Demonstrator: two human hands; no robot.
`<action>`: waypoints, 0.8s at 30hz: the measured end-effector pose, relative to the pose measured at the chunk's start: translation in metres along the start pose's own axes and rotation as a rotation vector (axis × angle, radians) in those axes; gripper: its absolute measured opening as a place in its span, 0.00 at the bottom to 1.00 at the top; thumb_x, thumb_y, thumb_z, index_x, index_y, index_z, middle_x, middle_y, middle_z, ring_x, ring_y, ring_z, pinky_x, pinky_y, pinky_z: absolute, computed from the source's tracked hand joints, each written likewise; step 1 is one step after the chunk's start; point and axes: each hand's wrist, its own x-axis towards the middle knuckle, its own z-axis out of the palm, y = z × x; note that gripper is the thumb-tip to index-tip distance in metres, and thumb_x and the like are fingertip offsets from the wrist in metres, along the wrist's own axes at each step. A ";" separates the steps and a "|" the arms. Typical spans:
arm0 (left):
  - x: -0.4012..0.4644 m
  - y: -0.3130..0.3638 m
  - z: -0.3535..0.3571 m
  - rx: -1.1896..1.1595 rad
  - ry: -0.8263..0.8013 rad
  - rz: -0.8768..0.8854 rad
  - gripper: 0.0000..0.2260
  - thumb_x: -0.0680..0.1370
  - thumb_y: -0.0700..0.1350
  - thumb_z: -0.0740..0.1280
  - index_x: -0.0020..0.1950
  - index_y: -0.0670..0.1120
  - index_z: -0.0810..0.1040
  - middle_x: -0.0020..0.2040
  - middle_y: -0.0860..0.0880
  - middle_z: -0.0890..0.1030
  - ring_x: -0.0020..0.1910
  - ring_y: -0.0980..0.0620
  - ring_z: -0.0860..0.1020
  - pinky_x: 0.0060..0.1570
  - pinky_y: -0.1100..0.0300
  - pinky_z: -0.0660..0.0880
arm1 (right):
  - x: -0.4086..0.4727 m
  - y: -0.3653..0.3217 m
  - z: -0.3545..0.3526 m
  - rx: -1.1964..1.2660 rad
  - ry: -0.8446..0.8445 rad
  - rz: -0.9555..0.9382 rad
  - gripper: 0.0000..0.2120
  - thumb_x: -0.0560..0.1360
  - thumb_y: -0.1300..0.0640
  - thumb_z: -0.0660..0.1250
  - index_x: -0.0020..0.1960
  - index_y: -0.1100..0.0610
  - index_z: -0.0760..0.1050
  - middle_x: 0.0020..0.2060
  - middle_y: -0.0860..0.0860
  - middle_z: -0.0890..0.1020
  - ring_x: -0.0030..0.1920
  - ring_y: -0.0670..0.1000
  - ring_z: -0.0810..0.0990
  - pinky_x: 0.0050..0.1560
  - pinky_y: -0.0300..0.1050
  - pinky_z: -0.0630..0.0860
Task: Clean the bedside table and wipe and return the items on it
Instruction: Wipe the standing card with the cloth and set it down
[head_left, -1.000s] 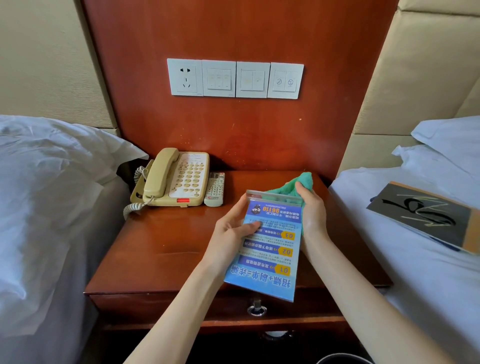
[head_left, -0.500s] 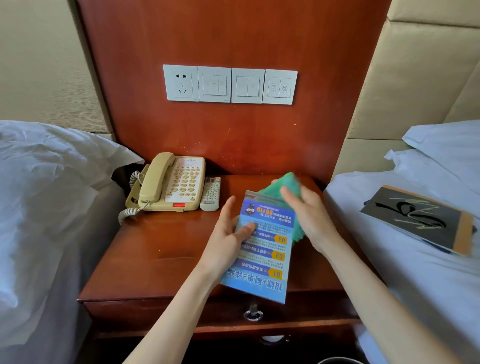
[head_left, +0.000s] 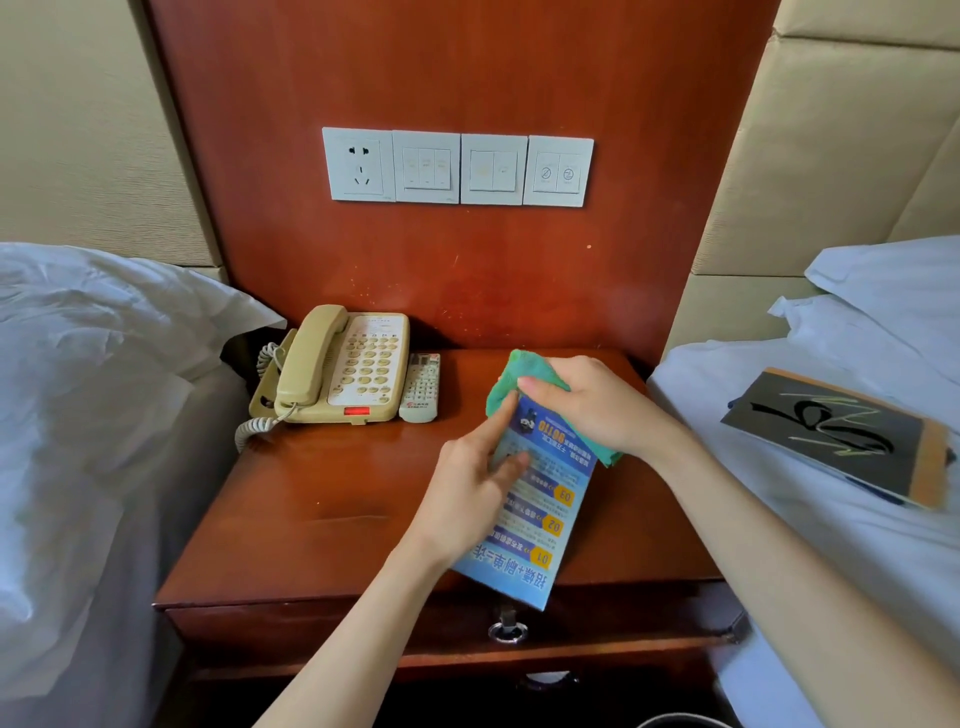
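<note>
**A:** What's different from a moment ago?

**B:** The right hand (head_left: 597, 402) has come round from behind the blue sign card (head_left: 540, 499). A second ago it held the green cloth (head_left: 511, 376) at the card's far edge, mostly hidden; now the cloth is bunched in a closed grip and pressed over the card's far right corner, with a tail of it hanging out on the right side.

**A:** And the other hand?

**B:** The left hand (head_left: 475, 483) keeps the card steady: fingers spread on the printed face, index finger running up the left edge, thumb out of sight so presumably behind. The card has tilted too; it now slants from far left to near right, its near corner overhanging the front edge of the bedside table (head_left: 322, 519).

**A:** So the card is off the table?

**B:** Held above the right half of the top, yes, not resting on it as far as I can tell.

**A:** What does that mean for the job?

**B:** I'd judge the wiping of the card has moved from its back or edge to the front face, so this item is midway. The telephone (head_left: 337, 369) and the remote control (head_left: 422, 387) just beside it sit at the far left, apparently already back in place. The dark booklet (head_left: 836, 436) lies on the bed to the right, still to be returned.
</note>
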 end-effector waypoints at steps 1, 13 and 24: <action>0.001 0.000 -0.002 -0.011 0.019 -0.004 0.27 0.80 0.39 0.65 0.77 0.51 0.61 0.58 0.68 0.78 0.58 0.65 0.78 0.52 0.71 0.75 | 0.000 0.003 0.001 0.010 0.018 0.018 0.13 0.78 0.43 0.60 0.46 0.50 0.78 0.40 0.49 0.85 0.40 0.48 0.84 0.44 0.49 0.80; 0.005 0.005 -0.020 -0.416 0.183 -0.117 0.27 0.79 0.40 0.66 0.75 0.55 0.63 0.56 0.51 0.84 0.52 0.49 0.84 0.44 0.59 0.81 | -0.017 0.035 0.016 1.043 0.250 0.084 0.13 0.75 0.55 0.64 0.58 0.56 0.78 0.54 0.56 0.83 0.54 0.54 0.82 0.49 0.47 0.79; 0.003 0.009 -0.019 -0.560 0.073 -0.281 0.27 0.78 0.40 0.67 0.71 0.62 0.65 0.53 0.46 0.85 0.43 0.47 0.85 0.38 0.57 0.80 | -0.021 0.049 0.018 1.246 0.243 0.155 0.11 0.70 0.58 0.68 0.51 0.51 0.83 0.52 0.55 0.84 0.50 0.54 0.84 0.43 0.48 0.81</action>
